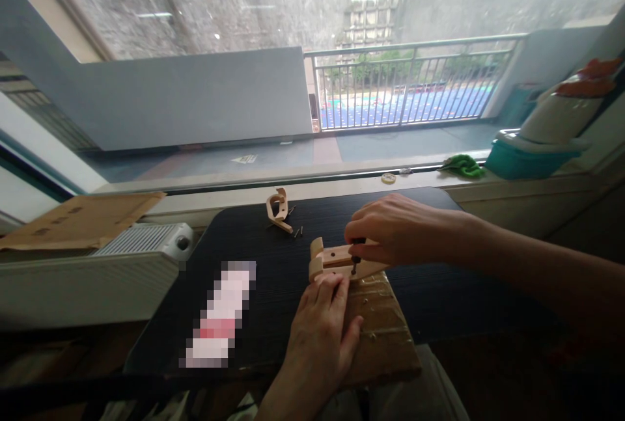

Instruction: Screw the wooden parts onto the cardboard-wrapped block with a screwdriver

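A pale wooden piece with two arms and a curved end [336,254] lies partly over the far edge of a worn wooden board [378,323]. Dark holes show in its arms. My right hand [378,229] is closed round a small dark-handled screwdriver [356,258], held upright with its metal tip down at the nearer arm. Fingers laid out and thumb apart, my left hand [325,323] rests on the board, its fingertips touching the near edge of the wooden piece. A second curved wooden part [278,209] stands farther off, with several screws [297,231] beside it.
The black table [263,323] bears a blurred-out pinkish strip [219,313] at left. On the windowsill are a tape roll [388,178], a green cloth [463,166] and a teal container [532,159]. A radiator [146,245] with cardboard [73,219] on it stands left.
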`<state>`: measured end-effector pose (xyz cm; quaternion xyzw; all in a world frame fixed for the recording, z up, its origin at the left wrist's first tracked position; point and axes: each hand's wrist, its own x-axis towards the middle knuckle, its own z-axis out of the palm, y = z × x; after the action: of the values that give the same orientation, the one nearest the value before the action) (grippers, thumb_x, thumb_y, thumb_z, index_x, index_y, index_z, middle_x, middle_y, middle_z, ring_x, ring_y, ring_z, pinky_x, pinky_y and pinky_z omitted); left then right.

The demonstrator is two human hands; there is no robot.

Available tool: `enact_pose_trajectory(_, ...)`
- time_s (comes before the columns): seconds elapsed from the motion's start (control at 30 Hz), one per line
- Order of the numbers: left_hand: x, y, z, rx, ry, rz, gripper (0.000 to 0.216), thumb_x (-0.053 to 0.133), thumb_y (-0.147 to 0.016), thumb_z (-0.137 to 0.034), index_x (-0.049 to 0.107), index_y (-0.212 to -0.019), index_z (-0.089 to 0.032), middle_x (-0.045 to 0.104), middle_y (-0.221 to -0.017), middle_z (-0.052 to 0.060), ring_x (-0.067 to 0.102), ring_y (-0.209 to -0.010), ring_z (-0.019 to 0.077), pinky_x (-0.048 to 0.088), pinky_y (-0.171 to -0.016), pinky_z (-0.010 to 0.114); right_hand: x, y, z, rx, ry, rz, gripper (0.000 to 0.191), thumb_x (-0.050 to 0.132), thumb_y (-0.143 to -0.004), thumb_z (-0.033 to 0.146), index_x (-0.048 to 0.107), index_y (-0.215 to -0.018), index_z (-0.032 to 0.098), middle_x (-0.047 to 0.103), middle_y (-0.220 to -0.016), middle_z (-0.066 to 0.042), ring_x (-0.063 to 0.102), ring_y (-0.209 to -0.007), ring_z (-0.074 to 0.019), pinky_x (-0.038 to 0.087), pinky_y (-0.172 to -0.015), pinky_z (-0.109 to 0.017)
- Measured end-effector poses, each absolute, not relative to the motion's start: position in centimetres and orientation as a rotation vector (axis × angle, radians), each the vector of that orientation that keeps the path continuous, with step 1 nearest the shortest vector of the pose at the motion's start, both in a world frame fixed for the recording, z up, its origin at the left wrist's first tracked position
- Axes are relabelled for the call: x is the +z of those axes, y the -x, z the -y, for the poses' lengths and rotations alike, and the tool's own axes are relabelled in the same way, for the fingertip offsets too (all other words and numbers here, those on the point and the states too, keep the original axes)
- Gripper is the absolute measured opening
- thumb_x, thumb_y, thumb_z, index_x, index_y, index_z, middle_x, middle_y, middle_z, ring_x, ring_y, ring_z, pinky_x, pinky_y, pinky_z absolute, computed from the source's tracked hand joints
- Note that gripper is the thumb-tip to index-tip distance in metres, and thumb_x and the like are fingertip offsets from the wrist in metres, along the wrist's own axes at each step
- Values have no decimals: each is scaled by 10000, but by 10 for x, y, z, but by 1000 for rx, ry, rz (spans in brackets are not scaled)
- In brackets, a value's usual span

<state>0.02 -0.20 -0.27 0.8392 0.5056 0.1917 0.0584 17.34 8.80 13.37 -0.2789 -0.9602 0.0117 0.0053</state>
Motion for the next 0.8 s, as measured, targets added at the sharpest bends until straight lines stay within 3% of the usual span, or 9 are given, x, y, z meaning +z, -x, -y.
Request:
enact_pose_trajectory(0.3, -5, 0, 2, 562, -2542, -1546, 505, 531, -823, -253, 442, -1293, -90, 471, -1264, 145, 411, -1203, 288, 395, -1024, 470, 122, -179, -92, 169, 672, 3052, 221, 420, -902, 170, 624, -822, 141, 602, -754, -45, 495, -722, -131, 308, -631, -262)
enact_pose_trajectory(0.8, -4, -1, 1, 573, -2548, -1543, 489, 529, -822, -244, 457, -1277, -78, 477, -1242, 141, 415, -1191, 281, 395, -1025, 454, 123, -168, -97, 137, 995, 2989, 271, 395, -905, 253, 605, -769, 149, 607, -676, -30, 458, -581, -108, 254, -547, -268)
